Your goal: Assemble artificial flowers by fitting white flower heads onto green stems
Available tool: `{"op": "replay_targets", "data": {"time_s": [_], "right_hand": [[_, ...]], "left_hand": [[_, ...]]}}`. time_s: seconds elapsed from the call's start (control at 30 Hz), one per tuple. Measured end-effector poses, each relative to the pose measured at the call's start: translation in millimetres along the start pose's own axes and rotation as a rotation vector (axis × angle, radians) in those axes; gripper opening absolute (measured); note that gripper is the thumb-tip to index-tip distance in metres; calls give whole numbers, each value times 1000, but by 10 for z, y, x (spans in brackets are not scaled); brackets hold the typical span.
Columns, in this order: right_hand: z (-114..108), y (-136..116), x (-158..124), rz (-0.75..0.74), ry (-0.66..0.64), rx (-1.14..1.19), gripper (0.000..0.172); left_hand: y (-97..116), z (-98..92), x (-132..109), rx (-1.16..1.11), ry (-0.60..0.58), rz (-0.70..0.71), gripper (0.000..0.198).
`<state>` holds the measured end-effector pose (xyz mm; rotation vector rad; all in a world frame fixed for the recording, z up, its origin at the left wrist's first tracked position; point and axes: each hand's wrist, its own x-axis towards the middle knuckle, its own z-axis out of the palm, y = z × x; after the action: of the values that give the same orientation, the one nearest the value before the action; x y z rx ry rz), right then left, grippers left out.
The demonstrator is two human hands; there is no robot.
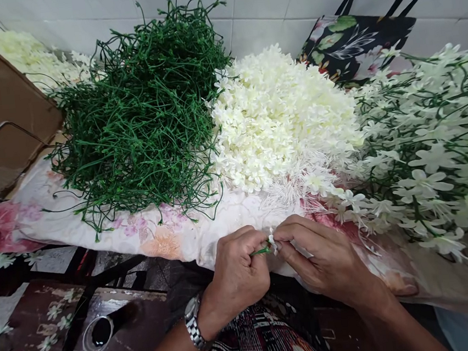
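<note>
Near the front edge of the cloth-covered table, my left hand (240,266) pinches a green artificial stem (261,250) between thumb and curled fingers. Fingertips of my right hand (322,258) are closed on a small white artificial flower (272,241) at the stem's end. The two hands almost meet there, and the fingers partly hide the flower. Beyond my left hand lies a tangled heap of green plastic stems (142,123). A pile of loose cream-white artificial blossoms (277,110) sits straight ahead, with thin white filaments (288,184) along its near side.
White flowers on green stems (432,173) are heaped on the right. A black floral bag (354,45) leans at the tiled wall (259,7). Cardboard (2,93) stands at left. Below, a clear cup of dark liquid (98,335) stands on a brown surface (136,323).
</note>
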<state>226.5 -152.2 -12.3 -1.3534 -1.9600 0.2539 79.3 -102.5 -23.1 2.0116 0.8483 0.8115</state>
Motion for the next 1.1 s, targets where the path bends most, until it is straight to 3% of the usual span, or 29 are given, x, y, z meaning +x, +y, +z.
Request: {"op": "replay_targets", "data": {"time_s": [0.27,0.47,0.8,1.1], "right_hand": [[2,29,-1,-16,-46,-31,16],[44,16,5,-26,-7,-13,19],[-34,-77,27,-28,50,67,11],[-11,-109,40,-29,45,10,13]], "left_hand": [[-9,22,-3,59,-10,22,22],[-37,54,-8,51,23,-5,23],[-23,-74,-53,-225,-14,-75,26],[-77,-36,-94,-82,44,52,23]]}}
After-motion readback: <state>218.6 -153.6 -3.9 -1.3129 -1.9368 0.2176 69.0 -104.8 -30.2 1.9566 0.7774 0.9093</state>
